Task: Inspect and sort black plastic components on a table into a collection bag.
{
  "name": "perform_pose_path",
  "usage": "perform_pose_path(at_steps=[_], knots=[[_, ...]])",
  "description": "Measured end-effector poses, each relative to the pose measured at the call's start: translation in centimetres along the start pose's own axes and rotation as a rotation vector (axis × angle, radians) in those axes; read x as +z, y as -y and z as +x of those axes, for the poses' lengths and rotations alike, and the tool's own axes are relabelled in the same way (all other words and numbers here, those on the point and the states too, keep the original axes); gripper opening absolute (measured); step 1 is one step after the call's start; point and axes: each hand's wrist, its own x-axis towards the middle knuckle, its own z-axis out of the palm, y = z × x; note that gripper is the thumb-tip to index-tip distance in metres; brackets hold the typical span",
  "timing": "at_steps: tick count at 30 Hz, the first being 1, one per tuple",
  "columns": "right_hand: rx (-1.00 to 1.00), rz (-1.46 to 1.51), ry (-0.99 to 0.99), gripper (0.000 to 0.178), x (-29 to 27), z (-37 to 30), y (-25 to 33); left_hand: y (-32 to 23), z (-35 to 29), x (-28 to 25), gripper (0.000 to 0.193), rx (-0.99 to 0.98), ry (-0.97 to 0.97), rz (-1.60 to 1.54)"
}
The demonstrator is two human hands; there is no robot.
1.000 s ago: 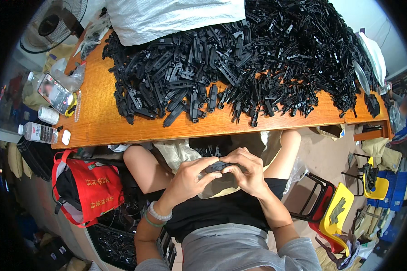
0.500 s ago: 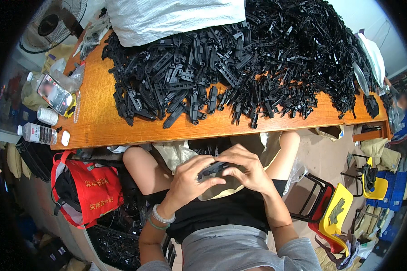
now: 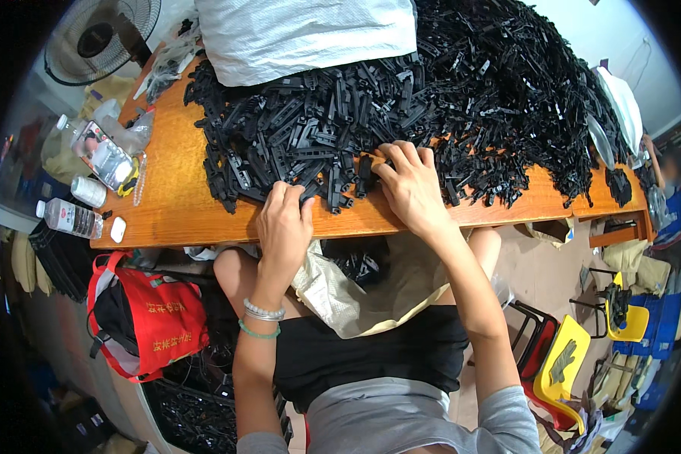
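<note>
On the near edge of the wooden table (image 3: 166, 212), my left hand (image 3: 282, 227) has its fingers bent down round a long black plastic part (image 3: 307, 200), mostly hidden under them. To its right, my right hand (image 3: 415, 193) reaches into the border of the heap, fingers curled downward and pressed among small parts. Whatever lies under those fingertips is hidden. A short black plastic part (image 3: 365, 178) stands just left of them. Longer black parts (image 3: 295, 129) lie heaped behind my left hand, smaller ones (image 3: 499, 113) behind and right of my right hand.
An open pale sack (image 3: 329, 299) with black parts inside sits between my knees. A white woven sack (image 3: 303, 38) covers the back of the heap. Phone (image 3: 107, 160), bottle (image 3: 69, 219) and thread spool (image 3: 88, 192) stand at left. A red bag (image 3: 159, 318) hangs below; a yellow chair (image 3: 564, 363) stands right.
Both hands have moved from above my lap up to the table, spreading apart. The black part they held together is no longer in them; where it went is not shown.
</note>
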Motion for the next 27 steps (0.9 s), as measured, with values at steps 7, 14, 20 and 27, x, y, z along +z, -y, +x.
perform_pose_path(at_steps=[7,14,20,27], knots=[[-0.015,0.258,-0.292,0.024,0.3,0.1,-0.3,0.0,-0.5,-0.4,0.014,-0.038,-0.062,-0.044],[0.059,0.368,-0.359,0.022,0.2,0.9,-0.3,-2.3,-1.7,-1.0,0.012,-0.189,-0.227,-0.317],[0.432,1.124,-0.201,0.015,-4.2,-1.8,2.4,-2.5,-3.3,-2.3,0.007,-0.493,-0.086,-1.116],[0.163,1.146,-0.042,0.014,-5.2,-5.5,5.9,-4.4,-4.2,-2.7,0.027,-0.481,0.444,-1.162]])
